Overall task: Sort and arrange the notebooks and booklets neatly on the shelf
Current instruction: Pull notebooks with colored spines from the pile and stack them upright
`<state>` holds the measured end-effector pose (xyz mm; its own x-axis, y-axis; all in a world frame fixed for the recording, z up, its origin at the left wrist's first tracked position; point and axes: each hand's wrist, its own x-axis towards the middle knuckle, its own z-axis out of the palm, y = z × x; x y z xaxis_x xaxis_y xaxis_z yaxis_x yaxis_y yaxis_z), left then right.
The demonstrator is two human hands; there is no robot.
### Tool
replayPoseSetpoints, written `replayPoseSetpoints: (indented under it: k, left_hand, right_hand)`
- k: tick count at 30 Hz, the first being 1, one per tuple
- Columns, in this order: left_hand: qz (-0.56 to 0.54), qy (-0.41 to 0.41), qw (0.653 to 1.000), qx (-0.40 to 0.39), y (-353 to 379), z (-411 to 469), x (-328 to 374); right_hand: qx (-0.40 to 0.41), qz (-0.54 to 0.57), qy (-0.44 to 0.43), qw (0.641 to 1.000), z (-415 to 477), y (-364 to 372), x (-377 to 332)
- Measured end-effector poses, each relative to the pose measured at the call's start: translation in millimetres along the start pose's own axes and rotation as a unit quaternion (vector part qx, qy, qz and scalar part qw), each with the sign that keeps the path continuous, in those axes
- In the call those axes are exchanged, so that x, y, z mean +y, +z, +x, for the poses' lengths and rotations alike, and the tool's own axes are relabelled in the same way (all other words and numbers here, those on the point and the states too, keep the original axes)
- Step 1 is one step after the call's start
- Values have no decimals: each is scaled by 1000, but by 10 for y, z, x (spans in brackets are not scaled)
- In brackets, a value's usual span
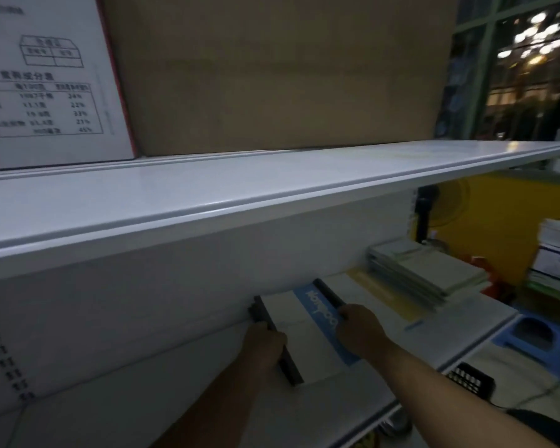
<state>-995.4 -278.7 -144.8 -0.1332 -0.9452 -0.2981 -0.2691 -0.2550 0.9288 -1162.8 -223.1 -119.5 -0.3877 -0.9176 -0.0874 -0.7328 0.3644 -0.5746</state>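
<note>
Together, two hands hold one blue-banded notebook lying flat on the lower shelf, close to its back panel. The left hand curls its fingers round the dark spine on the notebook's left edge. The right hand grips its right edge, fingers over a second dark strip. Right of the notebook lie one yellow-striped booklet and, beyond it, one stack of pale green notebooks. Above the notebook, the upper shelf carries two boxes: one brown carton and one white printed box. Further right stands one blue stool.
</note>
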Motion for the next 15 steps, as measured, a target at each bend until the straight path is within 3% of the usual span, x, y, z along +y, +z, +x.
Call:
replayPoseSetpoints:
  k: [7,11,15]
  left_hand:
    - [-3,55,996,75,133,103,-253]
    - [-43,90,994,52,88,64,-360]
    - [-54,78,995,11,2,75,-405]
  right_hand:
    - [-13,-25,-6,1000,270,176,26]
    - [1,-110,-39,993,291,315,28]
    - [74,-171,-78,979,288,464,95]
